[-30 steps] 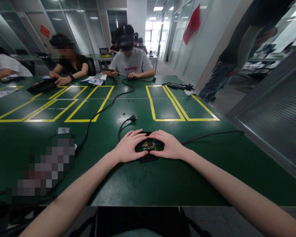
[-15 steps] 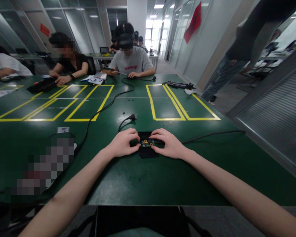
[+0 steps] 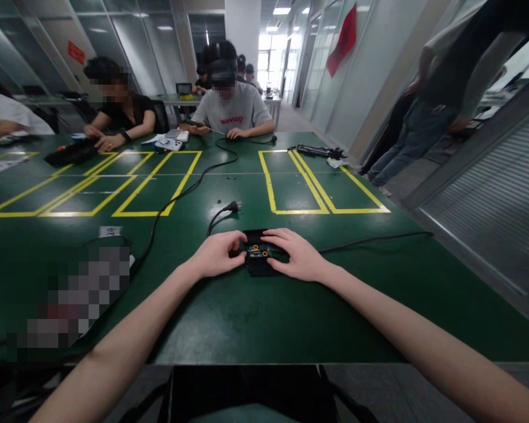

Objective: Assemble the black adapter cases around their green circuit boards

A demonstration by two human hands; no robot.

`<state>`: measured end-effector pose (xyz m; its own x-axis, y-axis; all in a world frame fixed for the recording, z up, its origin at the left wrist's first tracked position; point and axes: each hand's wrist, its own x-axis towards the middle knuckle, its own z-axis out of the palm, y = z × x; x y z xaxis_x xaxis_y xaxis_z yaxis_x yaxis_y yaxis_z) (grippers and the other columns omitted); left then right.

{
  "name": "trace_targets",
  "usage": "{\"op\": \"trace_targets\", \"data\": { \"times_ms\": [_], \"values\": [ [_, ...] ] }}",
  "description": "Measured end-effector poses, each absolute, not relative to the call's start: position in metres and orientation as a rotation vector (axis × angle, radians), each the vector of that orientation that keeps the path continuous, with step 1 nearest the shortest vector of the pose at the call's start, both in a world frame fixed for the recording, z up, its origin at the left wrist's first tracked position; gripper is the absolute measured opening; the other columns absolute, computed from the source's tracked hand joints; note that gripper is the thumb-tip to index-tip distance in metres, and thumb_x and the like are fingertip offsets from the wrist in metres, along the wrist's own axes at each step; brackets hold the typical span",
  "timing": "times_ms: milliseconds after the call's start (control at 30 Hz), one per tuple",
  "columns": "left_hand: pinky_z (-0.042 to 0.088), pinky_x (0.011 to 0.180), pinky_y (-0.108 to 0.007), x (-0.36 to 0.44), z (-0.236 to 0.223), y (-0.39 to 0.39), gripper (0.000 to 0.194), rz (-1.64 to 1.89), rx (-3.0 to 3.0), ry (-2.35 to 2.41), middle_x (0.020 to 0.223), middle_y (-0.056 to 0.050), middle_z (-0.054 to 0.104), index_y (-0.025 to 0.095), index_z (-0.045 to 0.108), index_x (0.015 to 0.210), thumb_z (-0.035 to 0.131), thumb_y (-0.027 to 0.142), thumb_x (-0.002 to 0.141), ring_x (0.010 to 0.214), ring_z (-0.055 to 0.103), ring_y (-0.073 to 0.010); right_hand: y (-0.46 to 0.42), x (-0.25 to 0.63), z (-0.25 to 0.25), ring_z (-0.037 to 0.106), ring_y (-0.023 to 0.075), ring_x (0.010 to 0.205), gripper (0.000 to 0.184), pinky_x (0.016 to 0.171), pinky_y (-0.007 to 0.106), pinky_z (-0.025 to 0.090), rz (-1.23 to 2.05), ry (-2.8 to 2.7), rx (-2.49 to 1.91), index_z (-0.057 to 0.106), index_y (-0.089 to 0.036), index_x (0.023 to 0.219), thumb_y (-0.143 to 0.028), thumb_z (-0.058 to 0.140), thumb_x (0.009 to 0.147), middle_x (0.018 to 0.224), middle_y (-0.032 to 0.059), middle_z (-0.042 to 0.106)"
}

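Observation:
In the middle of the green table's near side lies an opened black power adapter case (image 3: 264, 268), its two halves spread to front and back. A small circuit board (image 3: 258, 251) with ring-shaped copper coils sits between them. My left hand (image 3: 216, 254) curls round the left end, thumb and fingertips at the board's edge. From the right, my right hand (image 3: 297, 252) grips the board's other end, thumb in front and fingers behind. Fingers hide both board ends and the cable joints. A black cord with a mains plug (image 3: 233, 207) lies just behind my left hand.
A black cable (image 3: 379, 239) runs right from under my right hand. A long cord (image 3: 156, 220) crosses the table on the left, near a pixelated object (image 3: 83, 294). Yellow tape (image 3: 300, 212) marks rectangles farther back. Co-workers sit across the table; a person (image 3: 436, 117) stands at right.
My hands stay on the circuit board, with my right fingers shifted slightly over it. The front case half lies a little flatter. The standing person at right has changed posture.

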<state>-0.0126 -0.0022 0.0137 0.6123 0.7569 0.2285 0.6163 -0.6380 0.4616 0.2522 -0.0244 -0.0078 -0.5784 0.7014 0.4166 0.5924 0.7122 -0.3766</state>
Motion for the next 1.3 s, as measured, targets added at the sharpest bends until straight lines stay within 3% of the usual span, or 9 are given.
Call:
{"op": "trace_targets", "data": {
  "times_ms": [100,333,633,833,933,1033,1167,1300],
  "values": [
    [0.043,0.061,-0.025,-0.013,0.013,0.0,0.034,0.627,2.483,1.064,0.079,0.0,0.062,0.015,0.067,0.119,0.063,0.027,0.087,0.065,0.057,-0.0139,-0.024,0.253,-0.009,0.06,0.0317,0.128,0.05,0.108,0.056,0.051,0.254,-2.355,-1.0,0.062,-0.022,0.138,-0.031,0.066,0.089,0.142,0.0146,0.063],
    [0.047,0.063,-0.026,-0.014,0.012,0.0,0.029,0.679,2.503,1.033,0.102,-0.007,0.067,0.015,0.072,0.114,0.06,0.028,0.09,0.064,0.055,-0.0112,-0.025,0.242,-0.011,0.06,0.0328,0.128,0.047,0.109,0.056,0.05,0.132,-2.348,-1.113,0.062,-0.019,0.138,-0.034,0.061,0.094,0.141,0.016,0.063],
    [0.052,0.066,-0.026,-0.013,0.012,0.0,0.031,0.716,2.516,1.104,0.116,-0.008,0.067,0.017,0.074,0.116,0.062,0.03,0.09,0.062,0.055,-0.0095,-0.025,0.24,-0.011,0.062,0.0326,0.127,0.046,0.108,0.058,0.051,0.128,-2.322,-1.118,0.062,-0.021,0.139,-0.031,0.061,0.094,0.138,0.0149,0.066],
    [0.052,0.068,-0.027,-0.013,0.011,0.002,0.034,0.701,2.55,1.169,0.116,-0.007,0.071,0.019,0.072,0.122,0.061,0.03,0.091,0.068,0.061,-0.0127,-0.025,0.238,-0.013,0.06,0.0326,0.129,0.045,0.11,0.057,0.049,0.12,-2.296,-1.168,0.059,-0.021,0.14,-0.035,0.058,0.098,0.142,0.0157,0.063],
    [0.05,0.067,-0.026,-0.014,0.01,0.005,0.033,0.667,2.555,1.199,0.101,-0.005,0.072,0.018,0.073,0.12,0.062,0.03,0.091,0.071,0.063,-0.0151,-0.025,0.242,-0.011,0.06,0.0322,0.128,0.044,0.108,0.054,0.051,0.133,-2.268,-1.172,0.058,-0.021,0.139,-0.038,0.057,0.099,0.144,0.0154,0.06],
    [0.049,0.069,-0.027,-0.015,0.011,0.007,0.025,0.672,2.563,1.21,0.085,-0.003,0.069,0.018,0.075,0.109,0.062,0.028,0.091,0.073,0.063,-0.0166,-0.023,0.252,-0.008,0.064,0.031,0.118,0.034,0.099,0.049,0.055,0.119,-2.225,-1.198,0.063,-0.019,0.127,-0.034,0.059,0.096,0.132,0.0156,0.065],
    [0.047,0.07,-0.027,-0.016,0.013,0.007,0.014,0.768,2.553,1.17,0.079,-0.003,0.067,0.017,0.074,0.089,0.062,0.024,0.089,0.074,0.062,-0.0163,-0.018,0.269,-0.002,0.065,0.0259,0.091,0.012,0.079,0.04,0.055,0.088,-2.251,-1.262,0.066,-0.022,0.093,-0.031,0.059,0.095,0.098,0.0093,0.069],
    [0.045,0.066,-0.025,-0.016,0.017,0.003,0.014,0.878,2.467,1.096,0.075,-0.001,0.065,0.016,0.072,0.082,0.061,0.023,0.087,0.069,0.059,-0.0138,-0.016,0.278,0.004,0.06,0.0204,0.073,0.024,0.066,0.033,0.046,0.154,-2.282,-1.25,0.059,-0.022,0.075,-0.033,0.056,0.097,0.076,0.0039,0.064]
  ]
}}
